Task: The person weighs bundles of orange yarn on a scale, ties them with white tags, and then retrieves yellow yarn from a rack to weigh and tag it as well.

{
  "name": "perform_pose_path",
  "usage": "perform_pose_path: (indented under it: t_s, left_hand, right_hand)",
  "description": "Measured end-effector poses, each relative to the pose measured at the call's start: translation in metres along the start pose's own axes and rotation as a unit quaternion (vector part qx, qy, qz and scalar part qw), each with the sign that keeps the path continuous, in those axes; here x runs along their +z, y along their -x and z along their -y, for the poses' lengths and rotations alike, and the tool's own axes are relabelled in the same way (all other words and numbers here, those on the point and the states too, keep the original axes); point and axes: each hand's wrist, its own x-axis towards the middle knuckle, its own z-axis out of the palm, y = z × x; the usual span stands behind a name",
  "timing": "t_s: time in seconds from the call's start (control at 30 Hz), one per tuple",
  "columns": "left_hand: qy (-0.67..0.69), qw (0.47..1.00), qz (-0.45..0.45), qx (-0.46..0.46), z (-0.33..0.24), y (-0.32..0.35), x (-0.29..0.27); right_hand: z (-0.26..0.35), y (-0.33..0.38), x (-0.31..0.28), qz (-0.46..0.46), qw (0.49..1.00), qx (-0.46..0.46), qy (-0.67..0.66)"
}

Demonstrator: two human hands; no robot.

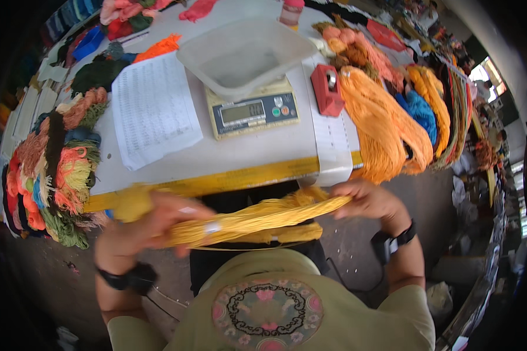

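A yellow yarn skein [269,216] is stretched sideways between my two hands, just off the table's near edge and above my lap. My left hand [167,219], smeared by motion, is closed round its left part, and yellow strands show beyond the fingers. A small white band [211,226] wraps the skein beside that hand. My right hand [369,202] pinches the right end, its fingers bent together. Below the stretched skein, more yellow yarn [301,233] lies across my lap.
On the table stand a digital scale [255,111] with a translucent plastic tub [246,55] and a red device [328,90]. A printed sheet [155,111] lies left. Colourful yarn [58,164] heaps the left edge; orange skeins [380,126] hang over the right.
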Motion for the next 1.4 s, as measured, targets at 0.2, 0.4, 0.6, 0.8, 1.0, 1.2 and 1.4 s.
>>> perform_pose_path:
  t_s: [0.2, 0.4, 0.6, 0.8, 1.0, 1.2, 1.4]
  left_hand:
    - [-0.061, 0.987, -0.123, -0.081, 0.002, 0.114, -0.073]
    - [-0.194, 0.888, -0.417, 0.004, 0.022, 0.081, -0.049]
    - [-0.317, 0.877, -0.153, 0.328, 0.017, -0.019, 0.007]
    - [-0.470, 0.808, -0.204, 0.291, 0.018, -0.034, 0.015]
    - [-0.146, 0.954, -0.107, 0.239, 0.064, 0.006, -0.015]
    - [0.026, 0.872, -0.422, 0.247, 0.103, -0.013, -0.075]
    - [-0.107, 0.860, -0.470, 0.168, 0.138, -0.033, -0.078]
  right_hand:
    - [-0.045, 0.061, -0.029, -0.061, 0.983, 0.167, -0.036]
    - [-0.074, 0.053, -0.001, -0.070, 0.914, 0.048, 0.397]
    - [0.073, -0.074, 0.091, -0.049, 0.976, -0.176, 0.114]
    - [0.132, -0.109, 0.110, 0.152, 0.985, -0.071, -0.050]
    - [0.215, -0.090, 0.054, -0.081, 0.952, -0.294, 0.005]
    - [0.363, -0.080, -0.059, 0.044, 0.865, -0.499, -0.001]
    - [0.442, -0.075, -0.088, -0.135, 0.737, -0.644, 0.155]
